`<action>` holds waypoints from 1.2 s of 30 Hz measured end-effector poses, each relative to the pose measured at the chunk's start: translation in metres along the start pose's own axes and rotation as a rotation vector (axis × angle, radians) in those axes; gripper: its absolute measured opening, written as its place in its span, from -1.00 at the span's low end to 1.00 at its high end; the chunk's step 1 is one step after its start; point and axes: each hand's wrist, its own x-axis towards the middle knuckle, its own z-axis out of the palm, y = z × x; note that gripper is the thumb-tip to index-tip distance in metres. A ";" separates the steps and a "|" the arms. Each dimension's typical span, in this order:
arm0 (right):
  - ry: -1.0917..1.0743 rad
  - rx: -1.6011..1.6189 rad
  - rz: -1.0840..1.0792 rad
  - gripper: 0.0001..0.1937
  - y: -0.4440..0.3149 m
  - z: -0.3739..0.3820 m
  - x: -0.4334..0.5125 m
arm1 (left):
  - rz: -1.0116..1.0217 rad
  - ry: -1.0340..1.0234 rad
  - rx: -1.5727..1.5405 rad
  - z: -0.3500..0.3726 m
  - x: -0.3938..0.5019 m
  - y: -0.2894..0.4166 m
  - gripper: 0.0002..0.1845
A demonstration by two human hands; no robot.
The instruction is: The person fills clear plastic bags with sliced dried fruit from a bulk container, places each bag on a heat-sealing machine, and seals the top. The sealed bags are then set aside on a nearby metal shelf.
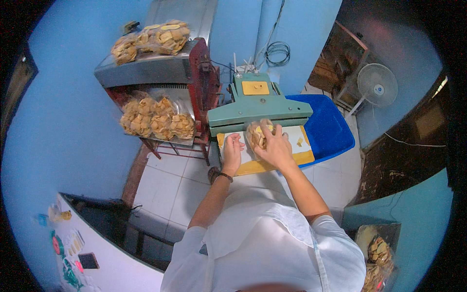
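A clear plastic bag of chips (254,137) with a yellow label lies on the white and yellow bed (270,167) of a green sealing machine (261,106). Its far end is at the machine's jaw, where I cannot tell how far in it reaches. My right hand (276,148) grips the bag from above, thumb on the near side and fingers spread over the label. To the bag's left, my left hand (232,151) is raised over the bed with fingers loosely curled, holding nothing that I can see.
Filled chip bags (158,118) sit on the lower tray of a red and metal machine (146,71), with more bags (162,38) on top. A blue plastic tub (328,127) stands behind the bed's right side. There is a fan (377,85) at right and a white table (109,262) at lower left.
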 end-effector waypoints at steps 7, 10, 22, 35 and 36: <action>-0.011 0.081 -0.092 -0.19 0.054 0.004 -0.043 | -0.057 -0.006 -0.017 0.000 -0.002 0.004 -0.65; 0.081 0.227 -0.122 -0.16 0.099 0.015 -0.058 | -0.009 -0.007 0.021 -0.001 -0.006 0.006 -0.71; 0.531 0.851 0.794 -0.39 0.362 0.138 -0.017 | -0.188 -0.050 -0.028 -0.009 0.000 0.013 -0.81; 0.459 1.178 1.033 -0.52 0.380 0.163 0.000 | -0.014 0.149 1.005 -0.199 0.147 0.015 -0.79; 0.479 1.172 0.978 -0.52 0.369 0.149 0.003 | 0.056 0.172 1.030 -0.201 0.146 0.012 -0.80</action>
